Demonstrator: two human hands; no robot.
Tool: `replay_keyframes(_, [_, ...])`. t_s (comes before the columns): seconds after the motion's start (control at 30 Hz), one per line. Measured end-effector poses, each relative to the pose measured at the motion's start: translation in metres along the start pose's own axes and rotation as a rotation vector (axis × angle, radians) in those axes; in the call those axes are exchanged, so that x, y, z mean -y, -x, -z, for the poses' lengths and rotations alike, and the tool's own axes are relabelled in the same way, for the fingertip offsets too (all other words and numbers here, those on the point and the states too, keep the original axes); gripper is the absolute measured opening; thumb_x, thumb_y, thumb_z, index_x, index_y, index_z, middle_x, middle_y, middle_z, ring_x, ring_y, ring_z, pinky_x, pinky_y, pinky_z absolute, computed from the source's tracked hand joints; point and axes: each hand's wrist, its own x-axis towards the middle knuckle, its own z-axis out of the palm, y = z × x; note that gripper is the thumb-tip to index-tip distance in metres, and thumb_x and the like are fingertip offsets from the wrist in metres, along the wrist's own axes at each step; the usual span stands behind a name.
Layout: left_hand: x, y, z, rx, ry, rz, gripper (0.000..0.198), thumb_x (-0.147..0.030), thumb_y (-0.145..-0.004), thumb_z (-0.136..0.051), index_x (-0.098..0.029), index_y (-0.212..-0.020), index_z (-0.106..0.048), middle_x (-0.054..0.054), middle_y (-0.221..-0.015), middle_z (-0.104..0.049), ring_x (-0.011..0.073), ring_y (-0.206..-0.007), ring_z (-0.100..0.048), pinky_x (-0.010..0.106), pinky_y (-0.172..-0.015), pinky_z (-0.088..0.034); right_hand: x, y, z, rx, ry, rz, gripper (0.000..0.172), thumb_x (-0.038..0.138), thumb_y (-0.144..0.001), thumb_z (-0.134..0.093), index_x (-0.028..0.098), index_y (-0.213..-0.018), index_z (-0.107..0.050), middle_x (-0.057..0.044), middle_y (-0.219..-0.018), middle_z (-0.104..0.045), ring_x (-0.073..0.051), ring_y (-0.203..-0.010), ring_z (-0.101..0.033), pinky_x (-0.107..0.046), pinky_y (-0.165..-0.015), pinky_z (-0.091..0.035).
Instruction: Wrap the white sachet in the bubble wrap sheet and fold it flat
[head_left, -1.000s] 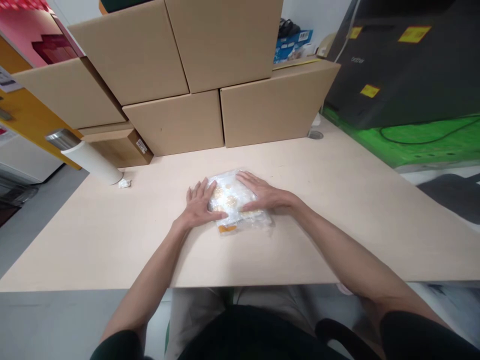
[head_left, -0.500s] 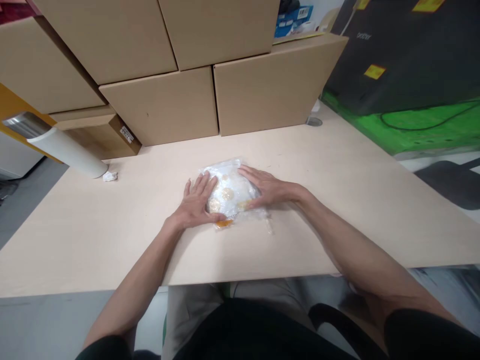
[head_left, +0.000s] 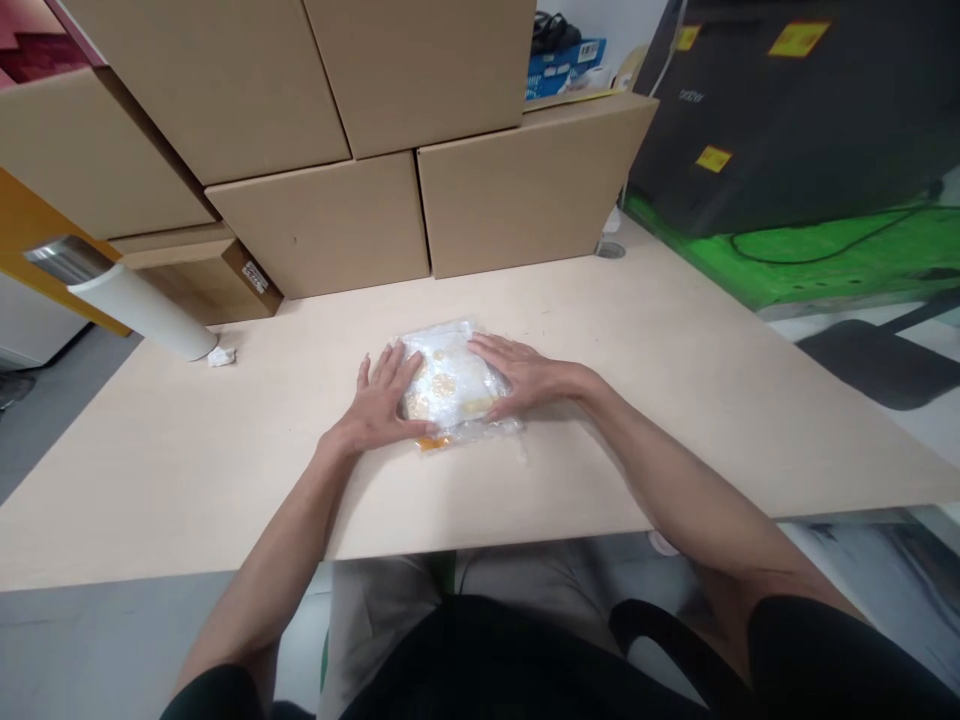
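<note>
A white package in clear plastic wrap (head_left: 444, 384), with yellowish round spots showing on it, lies flat on the pale table (head_left: 247, 470). My left hand (head_left: 380, 402) rests along its left side, fingers spread and thumb across the lower edge. On the other side my right hand (head_left: 521, 375) lies over the right edge, fingers stretched toward the far corner and thumb near the lower right. Loose plastic and an orange patch (head_left: 433, 442) stick out at the near edge. What is inside the wrap I cannot make out.
Cardboard boxes (head_left: 322, 230) are stacked along the back of the table. A white bottle with a steel cap (head_left: 142, 310) stands at the left beside a crumpled white scrap (head_left: 222, 356). To the right are a dark machine (head_left: 787, 110) and a green surface (head_left: 825, 260).
The camera view has shifted slightly, so the scene sits a little differently in the picture. Both hands remain on the package, with only slight movement.
</note>
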Motion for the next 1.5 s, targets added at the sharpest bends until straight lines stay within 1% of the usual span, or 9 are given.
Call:
replay_keyframes(0.23, [0.001, -0.001, 0.0, -0.028, -0.015, -0.035, 0.1, -0.074, -0.079, -0.059, -0.03, -0.159, -0.015, 0.011, -0.167, -0.008, 0.0353, -0.153, -0.006, 0.057, -0.119, 0.011, 0.008, 0.003, 0.004, -0.008, 0.006, -0.044, 0.125, 0.078, -0.065, -0.07, 0.023, -0.161, -0.01, -0.007, -0.168, -0.001, -0.037, -0.152, 0.003, -0.051, -0.123, 0.0])
replay_keyframes(0.43, [0.01, -0.003, -0.001, -0.022, 0.044, -0.046, 0.098, -0.067, -0.08, -0.064, -0.033, -0.158, -0.015, 0.009, -0.167, -0.008, 0.0356, -0.153, -0.008, 0.059, -0.119, 0.01, 0.008, 0.005, 0.012, -0.156, -0.138, -0.004, 0.085, 0.071, -0.084, -0.055, 0.029, -0.155, -0.034, -0.002, -0.165, -0.023, -0.032, -0.152, -0.015, -0.049, -0.124, -0.013])
replay_keyframes(0.6, [0.009, 0.001, 0.0, -0.026, 0.042, -0.011, 0.098, -0.067, -0.081, -0.062, -0.033, -0.159, -0.013, 0.01, -0.167, -0.002, 0.0364, -0.153, 0.0, 0.061, -0.118, 0.009, 0.005, 0.001, 0.007, -0.213, -0.242, 0.001, 0.075, 0.06, -0.08, -0.067, 0.026, -0.145, -0.05, -0.006, -0.161, -0.032, -0.03, -0.149, -0.026, -0.046, -0.123, -0.02])
replay_keyframes(0.83, [-0.055, 0.004, -0.004, -0.136, -0.091, -0.054, 0.098, -0.076, -0.079, -0.056, -0.027, -0.157, -0.024, 0.014, -0.167, -0.004, 0.0403, -0.152, 0.004, 0.065, -0.117, 0.005, -0.001, -0.012, -0.005, -0.654, -0.473, -0.283, 0.037, 0.033, -0.085, -0.061, 0.014, -0.116, -0.07, -0.013, -0.116, -0.07, -0.024, -0.104, -0.066, -0.037, -0.093, -0.05])
replay_keyframes(0.93, [-0.09, -0.005, -0.02, -0.099, -0.197, -0.072, 0.095, -0.069, -0.078, -0.065, -0.024, -0.155, -0.032, 0.015, -0.165, -0.014, 0.0426, -0.151, -0.005, 0.068, -0.116, 0.0, -0.002, -0.015, -0.006, -0.668, -0.425, -0.398, 0.028, 0.021, -0.081, -0.061, 0.014, -0.106, -0.072, -0.007, -0.092, -0.074, -0.019, -0.083, -0.067, -0.03, -0.079, -0.051])
replay_keyframes(1.1, [-0.103, -0.015, -0.04, -0.161, -0.184, -0.086, 0.043, -0.035, -0.097, -0.05, -0.031, -0.139, -0.055, 0.006, -0.156, -0.042, 0.0418, -0.149, -0.02, 0.073, -0.114, -0.011, 0.004, -0.017, -0.004, -0.512, -0.737, -0.392, 0.026, 0.011, -0.065, -0.068, 0.013, -0.091, -0.069, 0.005, -0.054, -0.058, -0.01, -0.045, -0.048, -0.023, -0.046, -0.039])
replay_keyframes(1.27, [-0.091, -0.007, -0.029, -0.566, 0.212, -0.099, 0.034, -0.028, -0.099, -0.043, -0.024, -0.121, -0.068, 0.007, -0.13, -0.067, 0.0297, -0.135, -0.049, 0.061, -0.118, -0.021, 0.007, -0.019, -0.002, -0.595, -0.974, -0.312, 0.019, 0.008, -0.057, -0.068, 0.014, -0.075, -0.067, 0.003, -0.054, -0.058, -0.01, -0.046, -0.048, -0.022, -0.044, -0.036])
replay_keyframes(1.4, [-0.079, 0.006, -0.002, -1.112, 0.765, 0.106, 0.035, -0.041, -0.098, -0.049, -0.019, -0.114, -0.071, 0.009, -0.12, -0.07, 0.0219, -0.115, -0.064, 0.038, -0.102, -0.047, 0.001, -0.016, 0.005, -0.79, -1.11, -0.253, 0.016, 0.014, -0.057, -0.068, 0.015, -0.073, -0.068, 0.003, -0.057, -0.059, -0.008, -0.049, -0.047, -0.022, -0.046, -0.034])
replay_keyframes(1.5, [-0.063, 0.017, 0.011, -1.372, 1.133, 0.25, 0.028, -0.037, -0.093, -0.056, -0.016, -0.1, -0.072, 0.005, -0.098, -0.074, 0.017, -0.099, -0.068, 0.029, -0.093, -0.051, -0.005, -0.014, 0.011, -0.906, -1.14, -0.221, 0.018, 0.018, -0.057, -0.072, 0.016, -0.074, -0.068, 0.003, -0.059, -0.06, -0.009, -0.052, -0.049, -0.022, -0.05, -0.037])
